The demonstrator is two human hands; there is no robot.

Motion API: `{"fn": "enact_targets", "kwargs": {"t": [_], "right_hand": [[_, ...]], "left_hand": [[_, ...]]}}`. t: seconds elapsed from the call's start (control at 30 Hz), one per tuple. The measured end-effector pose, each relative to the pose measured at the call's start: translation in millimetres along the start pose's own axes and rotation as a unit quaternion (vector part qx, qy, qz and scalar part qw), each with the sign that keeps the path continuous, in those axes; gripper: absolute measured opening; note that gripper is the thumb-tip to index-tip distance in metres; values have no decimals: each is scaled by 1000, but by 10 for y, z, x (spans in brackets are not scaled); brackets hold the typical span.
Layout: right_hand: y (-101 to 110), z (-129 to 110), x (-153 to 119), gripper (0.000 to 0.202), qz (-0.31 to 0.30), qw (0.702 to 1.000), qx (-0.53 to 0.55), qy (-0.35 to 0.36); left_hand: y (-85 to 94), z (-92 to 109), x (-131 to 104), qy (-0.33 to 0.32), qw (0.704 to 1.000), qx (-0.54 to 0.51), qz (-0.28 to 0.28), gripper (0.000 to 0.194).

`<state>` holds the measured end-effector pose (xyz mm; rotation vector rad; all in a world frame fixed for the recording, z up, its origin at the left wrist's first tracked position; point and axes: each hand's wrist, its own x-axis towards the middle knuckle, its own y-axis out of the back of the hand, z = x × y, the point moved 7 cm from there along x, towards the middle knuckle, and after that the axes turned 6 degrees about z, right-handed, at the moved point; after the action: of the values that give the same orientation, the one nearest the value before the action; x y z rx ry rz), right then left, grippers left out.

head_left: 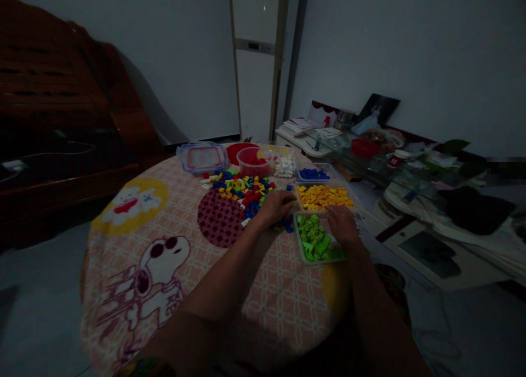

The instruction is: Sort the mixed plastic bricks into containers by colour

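My left hand [277, 207] hovers at the right edge of a mixed pile of small toy building bricks [242, 186]. Its fingers are curled together, and whatever they pinch is too small and dark to make out. My right hand [344, 224] is over the border between a tub of yellow bricks [322, 196] and a tub of green bricks [314, 237]. Those fingers are bent downward with their tips close together; I cannot make out anything in them. Blue bricks [313, 173] lie in a third tub behind the yellow one.
White bricks [284, 166] and a round clear tub [253, 160] with red bricks stand at the back. A blue-rimmed lidded box [203, 158] is at the back left. The round table has a patterned cloth [271, 295]. A cluttered glass-topped cabinet [345, 152] runs along the right.
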<state>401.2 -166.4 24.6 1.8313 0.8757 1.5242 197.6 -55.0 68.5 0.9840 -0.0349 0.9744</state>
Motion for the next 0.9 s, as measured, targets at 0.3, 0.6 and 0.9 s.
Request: {"fn": "enact_targets", "kwargs": {"t": [0.3,0.6,0.9], "right_hand": [[0,9,-5,34,7,1000,9,-3],[2,19,-13,32,17,1000,16,8],[-1,29,-20,34,21,1000,15,9]], "left_hand": [[8,230,-20,-29,981,-185,-49,27],[632,-513,-16,83,993,81,26,22],[403,-552,-114,102,979,129,-119,15]]}}
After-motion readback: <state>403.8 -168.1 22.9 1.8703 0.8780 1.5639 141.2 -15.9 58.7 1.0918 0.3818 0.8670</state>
